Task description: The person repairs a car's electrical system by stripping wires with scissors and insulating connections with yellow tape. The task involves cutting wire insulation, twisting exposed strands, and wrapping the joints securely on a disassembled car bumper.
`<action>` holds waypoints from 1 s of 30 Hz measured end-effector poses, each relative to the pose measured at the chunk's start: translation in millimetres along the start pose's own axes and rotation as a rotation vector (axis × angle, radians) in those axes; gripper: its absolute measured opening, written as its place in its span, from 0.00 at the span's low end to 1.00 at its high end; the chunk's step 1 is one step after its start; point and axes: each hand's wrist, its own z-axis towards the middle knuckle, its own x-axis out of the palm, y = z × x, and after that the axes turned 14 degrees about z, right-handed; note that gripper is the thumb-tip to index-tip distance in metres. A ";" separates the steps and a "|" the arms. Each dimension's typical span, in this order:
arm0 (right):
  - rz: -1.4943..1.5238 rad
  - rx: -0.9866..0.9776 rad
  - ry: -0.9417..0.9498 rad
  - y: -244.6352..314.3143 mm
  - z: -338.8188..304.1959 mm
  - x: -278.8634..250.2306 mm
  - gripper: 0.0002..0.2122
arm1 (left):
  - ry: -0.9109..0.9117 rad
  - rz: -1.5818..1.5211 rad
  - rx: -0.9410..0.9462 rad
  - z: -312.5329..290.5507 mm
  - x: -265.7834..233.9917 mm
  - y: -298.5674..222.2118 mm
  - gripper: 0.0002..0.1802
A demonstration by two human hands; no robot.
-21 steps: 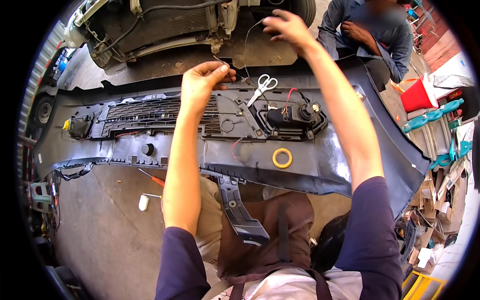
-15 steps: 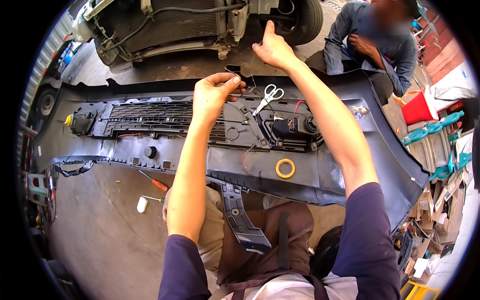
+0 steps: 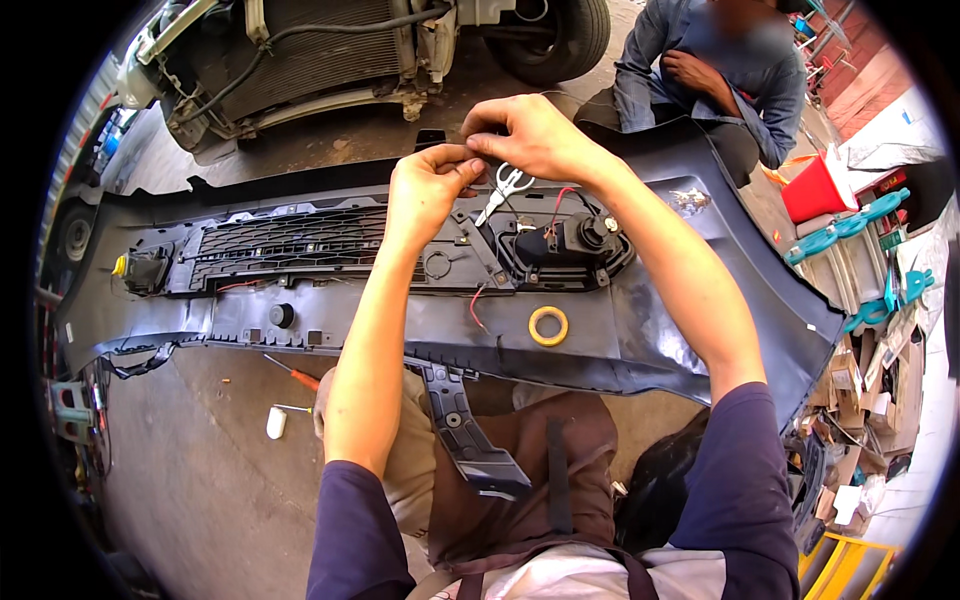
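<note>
My left hand is closed in a pinch above the far edge of a black car bumper, which lies with its inner side up. My right hand meets it there, fingertips pinched against the left ones. Between them is what looks like a thin dark wire, mostly hidden by the fingers. White-handled scissors lie on the bumper just below my right hand. Nearer me are a black lamp unit with a red wire and a roll of yellow tape.
Beyond the bumper stands a car front with a bare radiator and a wheel. A person in a blue shirt crouches at the far right. A red container stands right; a screwdriver lies on the floor.
My right hand has come down and left from its pointing pose and now pinches beside my left fingertips. My left hand stays pinched; the whole view has shifted slightly.
</note>
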 end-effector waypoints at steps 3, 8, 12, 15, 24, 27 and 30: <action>-0.203 0.009 -0.167 -10.8 -11.0 -7.8 0.10 | -0.021 0.018 0.025 2.5 -3.1 5.8 0.16; -0.176 0.003 -0.431 -44.4 -32.2 -31.4 0.09 | -0.122 0.123 -0.006 1.7 -20.5 11.9 0.17; 0.342 0.241 -0.704 -66.2 -40.3 -46.1 0.06 | -0.133 0.462 -0.035 -4.0 -28.3 1.6 0.15; 0.275 0.274 -0.623 -70.2 -56.0 -37.3 0.05 | -0.063 0.686 0.213 -12.2 -25.5 -0.7 0.14; -0.066 0.248 -0.459 -77.5 -101.8 -2.6 0.07 | 0.419 0.640 0.158 -28.4 60.8 22.0 0.22; -0.183 0.216 -0.469 -86.8 -107.6 -4.9 0.07 | 0.493 0.660 0.141 -26.3 67.0 24.3 0.21; -0.175 0.236 -0.460 -82.3 -114.8 -4.3 0.07 | 0.533 0.657 0.115 -26.6 65.0 25.5 0.21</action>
